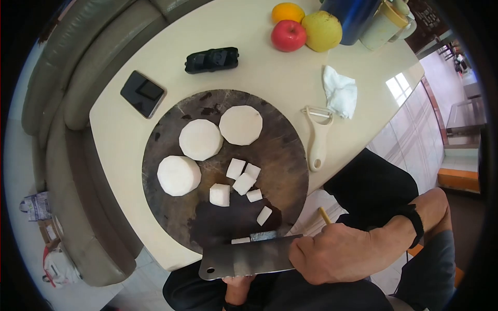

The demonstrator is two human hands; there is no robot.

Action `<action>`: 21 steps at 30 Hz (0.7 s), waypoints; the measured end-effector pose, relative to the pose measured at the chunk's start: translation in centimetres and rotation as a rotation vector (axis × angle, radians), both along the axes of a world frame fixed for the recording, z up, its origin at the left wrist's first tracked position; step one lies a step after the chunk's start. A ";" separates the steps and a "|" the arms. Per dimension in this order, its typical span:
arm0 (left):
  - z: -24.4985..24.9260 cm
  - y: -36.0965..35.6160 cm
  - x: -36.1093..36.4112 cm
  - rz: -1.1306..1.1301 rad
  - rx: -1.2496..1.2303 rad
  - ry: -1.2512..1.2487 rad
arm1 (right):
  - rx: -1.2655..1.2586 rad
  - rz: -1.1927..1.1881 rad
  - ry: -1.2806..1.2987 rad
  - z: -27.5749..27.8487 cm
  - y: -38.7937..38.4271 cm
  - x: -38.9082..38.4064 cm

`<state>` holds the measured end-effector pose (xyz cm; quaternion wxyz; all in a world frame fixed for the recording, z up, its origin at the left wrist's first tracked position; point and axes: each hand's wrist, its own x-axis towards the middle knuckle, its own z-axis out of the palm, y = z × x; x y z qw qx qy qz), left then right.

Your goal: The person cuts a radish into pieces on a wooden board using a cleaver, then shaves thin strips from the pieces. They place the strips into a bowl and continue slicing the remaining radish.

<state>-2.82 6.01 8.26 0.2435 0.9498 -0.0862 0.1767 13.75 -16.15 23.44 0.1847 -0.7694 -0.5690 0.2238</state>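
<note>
My right hand [332,253] is wrapped round the handle of a cleaver [246,256], whose broad blade lies over the near edge of the round dark board [282,135]. My left hand [239,282] shows only in part below the blade; its fingers are hidden. A thin white piece [240,241] peeks out behind the blade. Farther up the board are three thick white rounds, one at the left [179,175], one in the middle [201,140] and one at the top [240,125]. Several white chunks, including a larger one [219,195], lie near the board's centre.
On the cream table [129,192] are a phone [143,94], a black object [211,60], a peeler [317,137] and a white cloth [340,92]. Fruit, including a red apple [288,36], and a blue container [353,18] stand at the back. A sofa [83,181] borders the left.
</note>
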 end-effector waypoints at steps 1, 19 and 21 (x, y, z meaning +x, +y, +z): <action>0.0 0.2 -0.2 -0.009 0.006 0.018 | -0.006 -0.001 0.012 0.1 0.1 0.4; 0.5 -0.4 1.6 0.049 -0.042 -0.122 | 0.079 -0.052 0.141 -2.8 2.6 0.7; 0.7 -0.4 1.0 0.056 -0.028 -0.101 | 0.156 -0.082 0.148 -2.4 2.2 0.5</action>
